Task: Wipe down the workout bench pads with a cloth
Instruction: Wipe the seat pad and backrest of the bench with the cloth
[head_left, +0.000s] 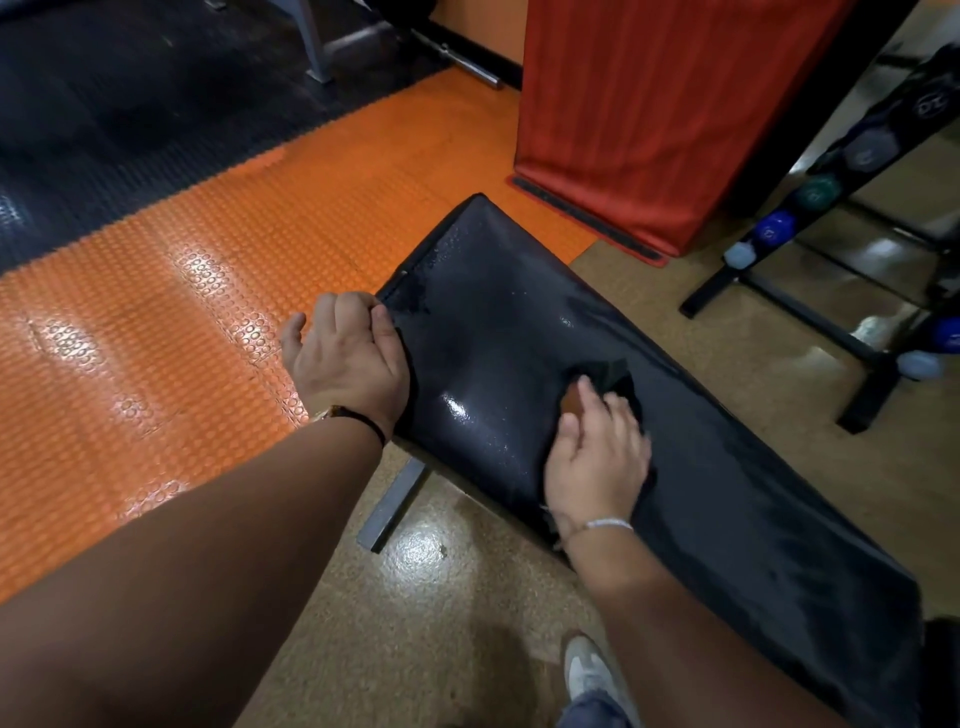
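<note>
A long black bench pad (498, 312) runs from the upper middle down to the lower right, its surface glossy and wet-looking. My left hand (345, 358) grips the pad's left edge, fingers curled over the side. My right hand (597, 452) lies flat on the middle of the pad, pressing a dark cloth (613, 376) that shows just beyond the fingertips. The cloth is hard to tell from the black pad, and most of it is hidden under my hand.
A grey metal bench foot (392, 506) sticks out under the pad. A red padded block (649, 119) stands behind the bench. A dumbbell rack (810, 291) with coloured weights is at the right. An orange studded mat (182, 312) lies left. My shoe (587, 675) is below.
</note>
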